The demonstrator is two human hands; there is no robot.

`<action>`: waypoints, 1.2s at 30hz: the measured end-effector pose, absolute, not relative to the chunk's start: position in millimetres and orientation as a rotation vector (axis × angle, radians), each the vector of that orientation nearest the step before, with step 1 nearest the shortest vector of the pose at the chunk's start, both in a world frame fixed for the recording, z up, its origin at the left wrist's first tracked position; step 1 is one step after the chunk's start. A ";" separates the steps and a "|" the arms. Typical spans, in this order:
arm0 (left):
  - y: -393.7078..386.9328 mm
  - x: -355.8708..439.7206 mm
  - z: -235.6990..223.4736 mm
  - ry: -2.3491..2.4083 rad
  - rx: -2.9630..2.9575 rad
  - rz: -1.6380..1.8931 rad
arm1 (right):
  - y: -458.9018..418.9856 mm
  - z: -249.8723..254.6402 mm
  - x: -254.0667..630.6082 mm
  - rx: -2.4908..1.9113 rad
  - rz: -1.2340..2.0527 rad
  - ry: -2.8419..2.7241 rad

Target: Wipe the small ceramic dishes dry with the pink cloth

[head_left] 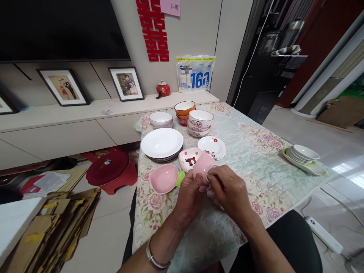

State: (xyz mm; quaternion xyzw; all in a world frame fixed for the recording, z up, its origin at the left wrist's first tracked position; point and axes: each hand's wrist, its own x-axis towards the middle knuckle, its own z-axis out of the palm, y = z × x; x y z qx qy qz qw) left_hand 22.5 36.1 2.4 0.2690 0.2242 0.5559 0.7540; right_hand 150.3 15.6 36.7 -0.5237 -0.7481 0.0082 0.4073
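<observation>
My left hand (pixel 191 192), with a silver bangle on its wrist, grips a small pink dish (pixel 204 163) tilted up above the table's front part. My right hand (pixel 229 185) is closed at the dish's right side with a thin whitish cloth (pixel 211 192), mostly hidden by the fingers. To the left lies a pink strawberry-shaped dish (pixel 164 179) with a green leaf handle. Just behind my hands is a pink-rimmed dish (pixel 190 157) with a dark cartoon figure. Near it are a stack of large white plates (pixel 162 142) and small flowered plates (pixel 212 146).
Farther back stand white bowls (pixel 160 118), orange bowls (pixel 184 108) and patterned bowls (pixel 200 123). Small bowls on a leaf-shaped tray (pixel 305 153) sit by the right edge. A floral cloth (pixel 251 167) covers the table. A red stool (pixel 109 168) and flattened cardboard (pixel 54 227) are left.
</observation>
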 end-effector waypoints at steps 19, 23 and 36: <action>37.0 23.4 4.4 0.483 0.559 1.203 | 29.7 26.2 155.3 -1.269 -0.120 -1.700; 38.0 23.1 2.8 0.506 0.507 1.232 | 35.4 18.5 156.2 -1.289 0.035 -1.491; 37.1 22.0 9.4 0.459 0.435 1.209 | 40.2 27.7 159.1 -1.026 1.223 -0.478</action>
